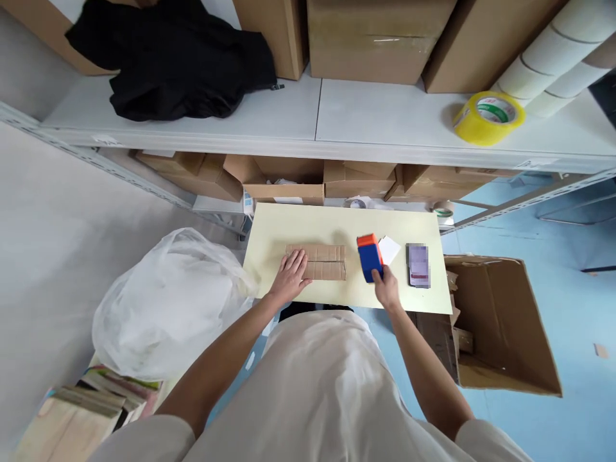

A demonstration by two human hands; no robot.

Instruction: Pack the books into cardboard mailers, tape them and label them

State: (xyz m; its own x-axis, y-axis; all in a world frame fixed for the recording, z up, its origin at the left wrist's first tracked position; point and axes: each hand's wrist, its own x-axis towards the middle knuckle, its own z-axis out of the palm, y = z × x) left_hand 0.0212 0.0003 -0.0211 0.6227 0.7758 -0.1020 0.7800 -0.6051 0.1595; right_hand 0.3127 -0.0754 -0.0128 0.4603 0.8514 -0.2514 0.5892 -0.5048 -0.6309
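Observation:
A small flat cardboard box (325,262) lies on the pale yellow table in front of me, a seam running along its top. My left hand (290,273) rests flat on the box's left end, fingers stretched out. To the right of the box, my right hand (386,287) is closed around the lower end of a blue and orange tape dispenser (369,258), held apart from the box. Just behind the dispenser is a white piece of paper (389,249). Farther right on the table lies a phone (418,265) with a blurred screen.
A large open carton (505,321) stands right of the table (269,224); a white plastic bag (163,308) bulges at the left. Behind, a shelf (375,109) holds cartons, a black garment (183,64) and a yellow tape roll (488,119). More boxes (283,192) sit below it.

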